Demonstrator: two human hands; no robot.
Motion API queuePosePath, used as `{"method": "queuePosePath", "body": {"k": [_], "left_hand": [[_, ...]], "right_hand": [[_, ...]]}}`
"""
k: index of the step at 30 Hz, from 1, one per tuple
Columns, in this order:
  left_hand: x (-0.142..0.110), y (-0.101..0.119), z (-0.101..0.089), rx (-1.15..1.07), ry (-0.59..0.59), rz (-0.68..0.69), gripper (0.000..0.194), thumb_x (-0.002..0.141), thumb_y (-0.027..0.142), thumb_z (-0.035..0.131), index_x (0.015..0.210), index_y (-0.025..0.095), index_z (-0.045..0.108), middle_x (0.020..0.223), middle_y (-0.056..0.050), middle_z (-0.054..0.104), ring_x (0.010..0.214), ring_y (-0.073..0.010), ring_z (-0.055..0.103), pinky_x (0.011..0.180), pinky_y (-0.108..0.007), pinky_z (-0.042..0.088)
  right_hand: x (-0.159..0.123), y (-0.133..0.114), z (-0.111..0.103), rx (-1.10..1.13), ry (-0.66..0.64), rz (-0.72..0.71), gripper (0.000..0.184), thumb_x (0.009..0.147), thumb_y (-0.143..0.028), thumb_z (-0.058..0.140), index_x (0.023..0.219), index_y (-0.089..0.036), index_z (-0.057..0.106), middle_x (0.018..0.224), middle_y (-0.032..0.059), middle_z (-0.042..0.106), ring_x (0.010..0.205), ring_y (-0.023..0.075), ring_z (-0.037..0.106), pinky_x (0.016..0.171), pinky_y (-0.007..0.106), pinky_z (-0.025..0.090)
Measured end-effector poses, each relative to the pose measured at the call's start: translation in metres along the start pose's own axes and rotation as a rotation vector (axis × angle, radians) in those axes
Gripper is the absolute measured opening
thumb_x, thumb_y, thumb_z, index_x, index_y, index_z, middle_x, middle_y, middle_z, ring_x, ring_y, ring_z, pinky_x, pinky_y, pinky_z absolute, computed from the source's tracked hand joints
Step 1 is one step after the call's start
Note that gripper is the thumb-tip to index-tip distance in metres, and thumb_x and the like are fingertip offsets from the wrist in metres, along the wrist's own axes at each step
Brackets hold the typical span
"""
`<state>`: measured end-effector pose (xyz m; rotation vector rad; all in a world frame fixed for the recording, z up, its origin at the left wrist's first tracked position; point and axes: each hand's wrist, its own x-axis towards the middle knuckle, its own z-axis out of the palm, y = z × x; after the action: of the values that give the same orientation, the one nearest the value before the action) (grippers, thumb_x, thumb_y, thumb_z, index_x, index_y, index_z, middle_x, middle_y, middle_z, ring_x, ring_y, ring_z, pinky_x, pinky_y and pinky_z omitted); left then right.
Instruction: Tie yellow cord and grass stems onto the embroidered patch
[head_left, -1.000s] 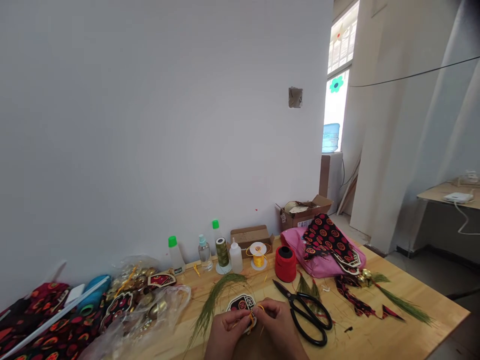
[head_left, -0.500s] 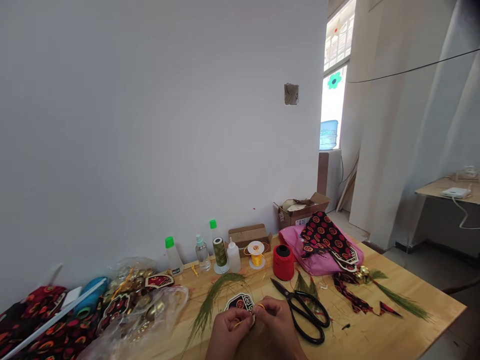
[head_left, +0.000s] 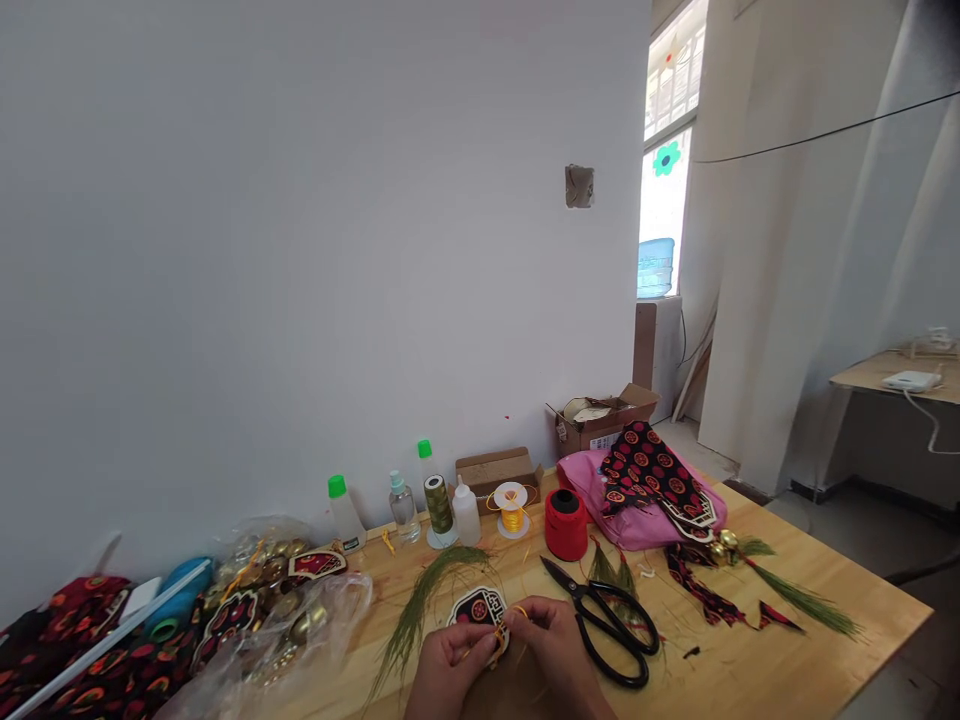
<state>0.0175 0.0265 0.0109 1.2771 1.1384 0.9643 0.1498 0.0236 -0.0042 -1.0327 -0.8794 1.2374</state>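
Observation:
My left hand point(head_left: 463, 658) and my right hand point(head_left: 550, 640) meet low in the middle of the view, both closed in a pinch. Between their fingertips runs a thin yellow cord point(head_left: 520, 611), with part of it looped above the right fingers. Just behind the fingers shows a black, red and cream patterned ornament piece point(head_left: 475, 606), its lower part covered by my hands. To the left of it lies a bunch of green thread point(head_left: 422, 598). Black-handled scissors point(head_left: 613, 625) rest on the table, close to the right hand.
Along the wall stand a yellow cord spool point(head_left: 513, 512), a red thread cone point(head_left: 565, 527), an olive thread cone point(head_left: 438, 505) and several bottles. At left, a plastic bag point(head_left: 330, 610) holds brass bells. Patterned cloth point(head_left: 645, 470) lies on a pink bag point(head_left: 585, 480) at right.
The left hand has shifted slightly left and down, away from the right fingertips, and more of the yellow cord and the ornament piece shows. The right hand stays nearly in place.

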Motion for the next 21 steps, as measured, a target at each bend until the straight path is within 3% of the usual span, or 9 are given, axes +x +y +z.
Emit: {"method": "queuePosePath", "body": {"k": [8, 15, 21], "left_hand": [[0.001, -0.005, 0.0, 0.015, 0.01, 0.035, 0.033, 0.049, 0.042, 0.067, 0.062, 0.012, 0.069, 0.063, -0.008, 0.07, 0.059, -0.0187, 0.06, 0.06, -0.026, 0.047], [0.004, -0.008, -0.003, -0.089, -0.032, 0.015, 0.029, 0.05, 0.037, 0.068, 0.062, 0.011, 0.07, 0.061, -0.009, 0.07, 0.053, -0.0171, 0.06, 0.053, -0.023, 0.046], [0.004, -0.006, 0.0, -0.056, 0.019, 0.047, 0.032, 0.046, 0.04, 0.069, 0.063, 0.014, 0.07, 0.064, -0.008, 0.07, 0.058, -0.0191, 0.062, 0.055, -0.024, 0.048]], "right_hand": [[0.0, -0.003, -0.001, 0.03, 0.042, 0.082, 0.022, 0.046, -0.03, 0.062, 0.037, -0.011, 0.053, 0.033, -0.0051, 0.039, 0.036, 0.0051, 0.03, 0.038, 0.018, 0.024], [-0.005, -0.01, 0.004, -0.035, 0.031, 0.011, 0.019, 0.048, -0.029, 0.063, 0.043, -0.011, 0.058, 0.038, -0.0028, 0.048, 0.04, 0.0075, 0.038, 0.043, 0.019, 0.031], [-0.007, -0.014, 0.006, -0.009, -0.014, 0.004, 0.021, 0.05, -0.032, 0.062, 0.045, -0.011, 0.061, 0.043, 0.0002, 0.054, 0.043, 0.0097, 0.044, 0.045, 0.019, 0.035]]}}
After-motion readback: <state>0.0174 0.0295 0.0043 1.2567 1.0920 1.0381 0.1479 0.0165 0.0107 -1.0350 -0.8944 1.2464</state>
